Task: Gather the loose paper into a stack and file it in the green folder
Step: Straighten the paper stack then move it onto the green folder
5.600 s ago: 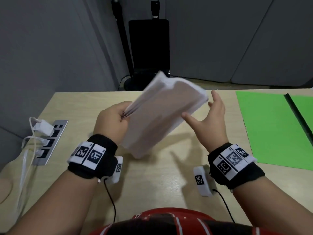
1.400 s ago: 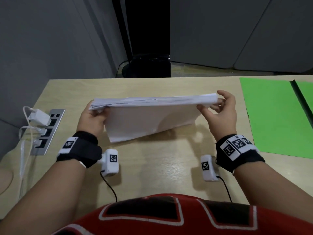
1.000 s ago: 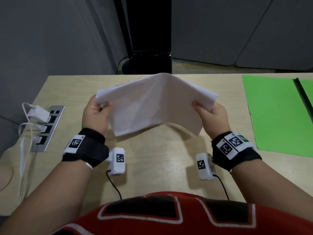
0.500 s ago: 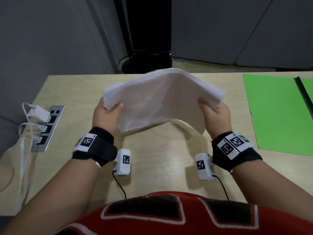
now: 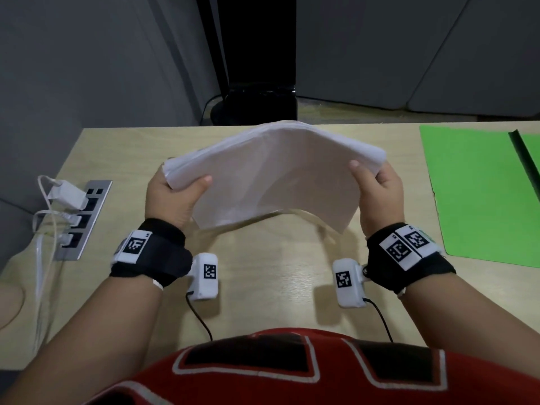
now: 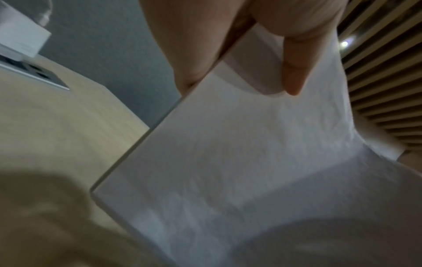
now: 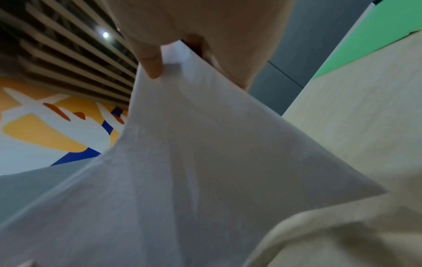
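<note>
A person's left hand point(image 5: 172, 197) and right hand point(image 5: 380, 194) each pinch an end of the paper stack point(image 5: 274, 171), bowed upward above the worktop point(image 5: 263, 273), long axis left to right; the open green folder point(image 5: 473, 194) lies flat to the right, nearer the right hand.

The head view looks down from above the counter point(image 5: 263, 287). Each wrist view looks up from close below the fingers point(image 6: 294, 72); all share the paper point(image 5: 277, 171).
</note>
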A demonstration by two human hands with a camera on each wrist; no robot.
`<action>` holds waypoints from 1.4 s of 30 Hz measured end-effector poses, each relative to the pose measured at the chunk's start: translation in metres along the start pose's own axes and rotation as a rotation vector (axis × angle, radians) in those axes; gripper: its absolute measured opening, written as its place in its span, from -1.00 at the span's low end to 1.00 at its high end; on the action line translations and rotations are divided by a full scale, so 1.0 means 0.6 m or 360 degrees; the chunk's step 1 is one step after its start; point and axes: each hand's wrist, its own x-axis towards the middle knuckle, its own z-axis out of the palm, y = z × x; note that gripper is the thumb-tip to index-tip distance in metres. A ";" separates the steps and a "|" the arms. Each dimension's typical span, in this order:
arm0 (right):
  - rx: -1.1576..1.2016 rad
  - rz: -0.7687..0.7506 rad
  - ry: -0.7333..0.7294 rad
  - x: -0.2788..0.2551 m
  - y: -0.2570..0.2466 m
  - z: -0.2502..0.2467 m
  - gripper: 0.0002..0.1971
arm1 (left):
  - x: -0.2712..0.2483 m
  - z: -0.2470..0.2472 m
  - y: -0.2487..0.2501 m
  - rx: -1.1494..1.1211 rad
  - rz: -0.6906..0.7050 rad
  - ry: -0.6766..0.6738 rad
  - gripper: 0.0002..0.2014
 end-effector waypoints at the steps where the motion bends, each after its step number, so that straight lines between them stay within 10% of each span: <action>1: -0.0037 -0.0028 -0.0009 0.002 -0.003 0.002 -0.86 | -0.001 0.000 -0.003 0.0025 -0.0014 -0.0005 -0.66; 5: -0.0315 0.0093 -0.0194 0.005 0.001 0.016 -0.74 | -0.011 0.005 -0.033 0.0237 -0.0313 -0.0164 -0.40; 9: -0.0443 0.0084 -0.0131 0.015 -0.003 0.019 -0.72 | -0.006 0.006 -0.028 0.0399 -0.0373 0.0009 -0.61; 15: -0.0799 -0.0279 0.0225 0.023 -0.028 0.017 -0.14 | -0.006 0.005 0.059 0.0462 0.0346 -0.0042 -0.67; 19: -0.1063 -0.0648 -0.0244 0.000 -0.066 0.047 -0.16 | -0.005 0.012 0.115 0.1086 0.1037 -0.0283 -0.63; 24: -0.1160 -0.0855 -0.0877 -0.021 -0.098 0.085 -0.35 | -0.027 0.046 0.156 0.1450 0.1343 -0.0516 -0.68; 29: -0.1059 -0.0783 -0.1059 -0.025 -0.106 0.079 -0.51 | -0.034 0.049 0.160 0.1270 0.1130 -0.0352 -0.81; 34: -0.0559 -0.0546 -0.0746 -0.027 -0.121 0.055 -0.63 | -0.019 0.008 0.159 0.1435 0.0843 -0.0239 -0.80; 42: -0.0417 -0.0447 -0.0452 -0.023 -0.121 0.039 -0.81 | -0.025 0.008 0.165 0.0721 0.0654 0.0004 -0.87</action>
